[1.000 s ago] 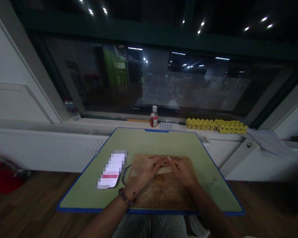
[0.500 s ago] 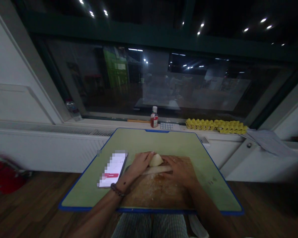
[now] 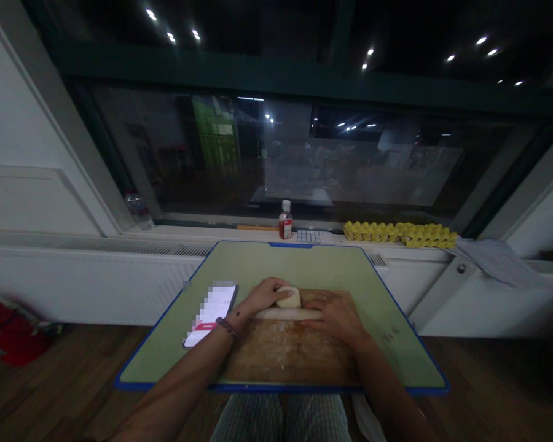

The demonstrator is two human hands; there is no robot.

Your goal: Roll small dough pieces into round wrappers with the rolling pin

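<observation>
A pale round of dough (image 3: 290,298) rests on the far part of a wooden cutting board (image 3: 288,359). My left hand (image 3: 266,294) is closed on the dough's left edge, thumb and fingers pinching it. Along the near side of the dough lies a light rolling pin (image 3: 283,314). Its right end sits beneath my right hand (image 3: 334,316), whose fingers curl over it. White flour marks show on the board in front of the pin.
A green folding table (image 3: 253,258) with a blue rim carries the board and a lit phone (image 3: 214,312) on the left. On the windowsill behind stand a small bottle (image 3: 285,221) of reddish liquid and yellow egg trays (image 3: 399,234). A radiator (image 3: 96,279) runs below the sill.
My left hand has lifted and shifted slightly, its fingers now over the dough's edge. The dough has turned and looks rounder. My right hand stays on the pin.
</observation>
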